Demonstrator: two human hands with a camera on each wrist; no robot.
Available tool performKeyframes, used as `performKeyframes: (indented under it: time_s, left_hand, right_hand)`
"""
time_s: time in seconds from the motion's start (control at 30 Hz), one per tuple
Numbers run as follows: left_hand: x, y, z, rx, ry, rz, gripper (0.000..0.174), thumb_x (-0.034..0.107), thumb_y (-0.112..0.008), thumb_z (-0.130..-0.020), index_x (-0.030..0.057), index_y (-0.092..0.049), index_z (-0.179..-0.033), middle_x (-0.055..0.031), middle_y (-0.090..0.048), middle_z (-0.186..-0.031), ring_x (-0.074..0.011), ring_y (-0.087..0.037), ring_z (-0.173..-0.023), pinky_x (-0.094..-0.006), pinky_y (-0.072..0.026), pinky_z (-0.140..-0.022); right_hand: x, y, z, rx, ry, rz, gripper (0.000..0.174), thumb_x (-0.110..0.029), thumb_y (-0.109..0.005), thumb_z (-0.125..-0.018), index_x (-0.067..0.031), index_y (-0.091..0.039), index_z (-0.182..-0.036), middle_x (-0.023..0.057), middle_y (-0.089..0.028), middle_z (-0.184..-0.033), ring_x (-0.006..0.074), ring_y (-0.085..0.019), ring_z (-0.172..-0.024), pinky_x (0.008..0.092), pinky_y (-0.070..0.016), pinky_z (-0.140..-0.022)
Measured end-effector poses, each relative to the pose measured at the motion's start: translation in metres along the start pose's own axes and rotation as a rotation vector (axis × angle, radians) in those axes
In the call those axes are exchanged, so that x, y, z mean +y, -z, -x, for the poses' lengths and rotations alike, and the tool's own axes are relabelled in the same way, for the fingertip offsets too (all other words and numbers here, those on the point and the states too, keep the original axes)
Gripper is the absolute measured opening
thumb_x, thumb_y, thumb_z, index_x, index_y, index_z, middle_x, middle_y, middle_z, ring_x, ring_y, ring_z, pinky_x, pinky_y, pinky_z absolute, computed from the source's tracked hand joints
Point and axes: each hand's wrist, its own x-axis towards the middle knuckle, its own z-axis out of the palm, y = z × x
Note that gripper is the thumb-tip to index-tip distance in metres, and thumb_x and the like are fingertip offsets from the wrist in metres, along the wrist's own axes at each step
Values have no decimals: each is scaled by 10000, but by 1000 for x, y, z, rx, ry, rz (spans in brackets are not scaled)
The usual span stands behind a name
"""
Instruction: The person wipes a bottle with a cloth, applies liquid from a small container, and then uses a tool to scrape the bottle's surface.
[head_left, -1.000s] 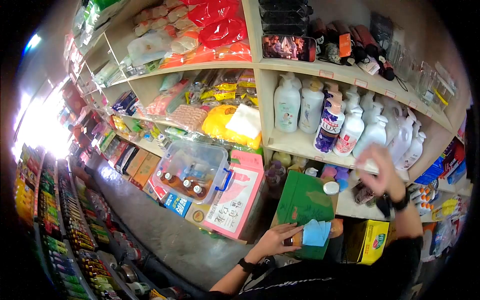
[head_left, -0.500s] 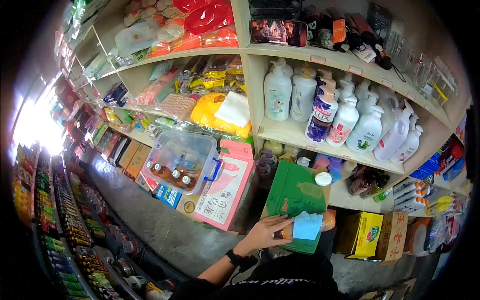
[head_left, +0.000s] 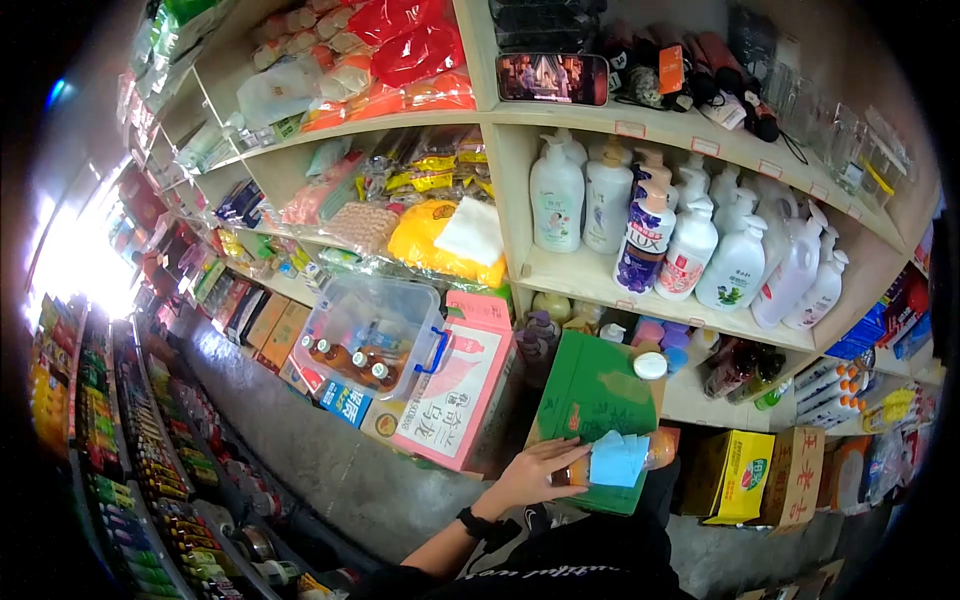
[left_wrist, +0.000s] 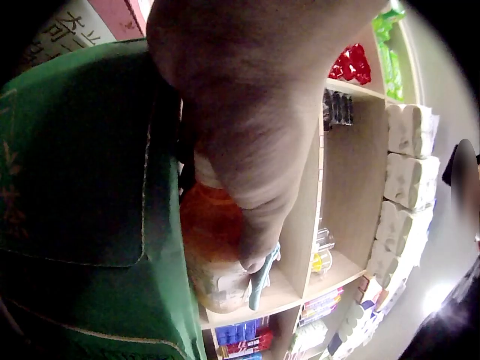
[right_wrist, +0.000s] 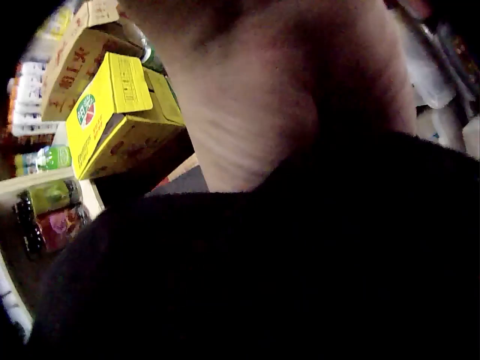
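My left hand (head_left: 535, 474) grips the neck end of an amber bottle (head_left: 661, 450) lying on its side on a green carton (head_left: 592, 395). A light blue cloth (head_left: 618, 458) is draped over the bottle's middle. In the left wrist view, a finger lies along the orange-brown bottle (left_wrist: 214, 225) by the cloth's edge. A round white-topped container (head_left: 650, 366) sits on the carton's far right corner. My right hand (right_wrist: 277, 97) is out of the head view; its wrist view shows skin near the black clothing, with the fingers hidden.
Left of the carton, a clear plastic bin (head_left: 390, 310) with several capped brown bottles sits beside a pink-and-white carton (head_left: 455, 385). Shelves ahead hold pump bottles (head_left: 730, 265) and a phone (head_left: 552, 79) showing a video. A yellow box (head_left: 745, 475) stands on the right.
My right hand, raised and blurred before the lower shelf one second ago, has dropped out of the head view. The left hand stays on the bottle while the head view has shifted slightly.
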Motion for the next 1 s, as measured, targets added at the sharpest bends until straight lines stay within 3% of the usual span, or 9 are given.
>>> performKeyframes:
  time_s: [1.0]
  left_hand:
    - [-5,2,4,19,-4,5,789,483,-914,-817,163,-663,-1493,-165,-705,-1418,-360,-695,-1271,-459,-549,-1107]
  right_hand:
    - [-28,15,-13,-15,-65,39,346,-296,-556,-1024,-13,-741,-1095,195,-763,-1027,291,-719,-917,410,-595,-822]
